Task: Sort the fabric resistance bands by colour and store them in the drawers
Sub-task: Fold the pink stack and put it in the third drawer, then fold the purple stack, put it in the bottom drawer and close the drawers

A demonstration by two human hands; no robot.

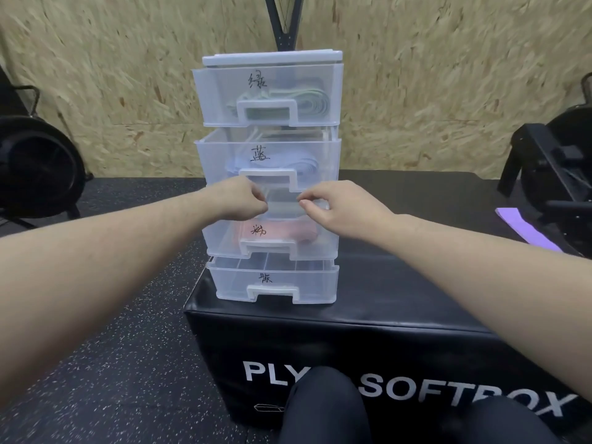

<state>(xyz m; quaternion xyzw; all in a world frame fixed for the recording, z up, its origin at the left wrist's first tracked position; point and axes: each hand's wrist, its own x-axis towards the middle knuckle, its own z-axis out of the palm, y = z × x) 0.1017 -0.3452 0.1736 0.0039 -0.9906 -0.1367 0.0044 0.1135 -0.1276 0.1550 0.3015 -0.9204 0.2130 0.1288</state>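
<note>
A clear four-drawer unit (272, 57) stands on a black soft box. Its top drawer (217, 97) holds green bands (312, 102). The second drawer (326, 161) holds blue bands (304, 165) and sticks out a little. The third drawer (323, 248) is pulled out and holds pink bands (298, 230). The bottom drawer (230, 283) looks empty and is slightly out. My left hand (243, 200) and my right hand (333, 208) have curled fingers at the third drawer's front rim and seem to pinch it. A purple band (525, 229) lies on the box at the right.
The black soft box (368, 315) sits on speckled rubber floor, against a chipboard wall. Black gym equipment (38, 174) stands at the left, and more gym equipment (557, 168) at the right beside the purple band. My knees (323, 408) are in front of the box.
</note>
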